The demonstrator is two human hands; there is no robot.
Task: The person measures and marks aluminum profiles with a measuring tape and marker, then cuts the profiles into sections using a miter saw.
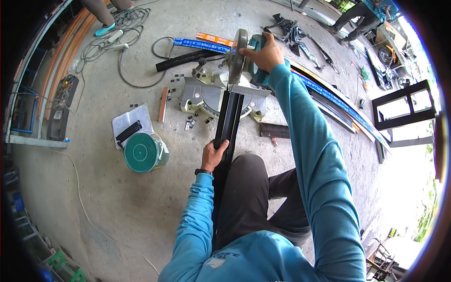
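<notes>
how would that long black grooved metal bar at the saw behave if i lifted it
The long black grooved metal bar looks stiff, as it runs straight past the left hand. Its flat sides make rolling unlikely. Its length may make one end dip.

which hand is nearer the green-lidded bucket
Left. The left hand holds the dark profile, just right of the bucket; the right hand is farther off, on the saw.

- The miter saw stood on the floor in front of me.
- The long profile ran onto its base, beside my left thigh.
- The bucket stood to my left, beside a paper sheet.
- Tangled cords lay farther ahead, leftward.
- Long strips lay right of the saw, a window frame beyond.
</notes>
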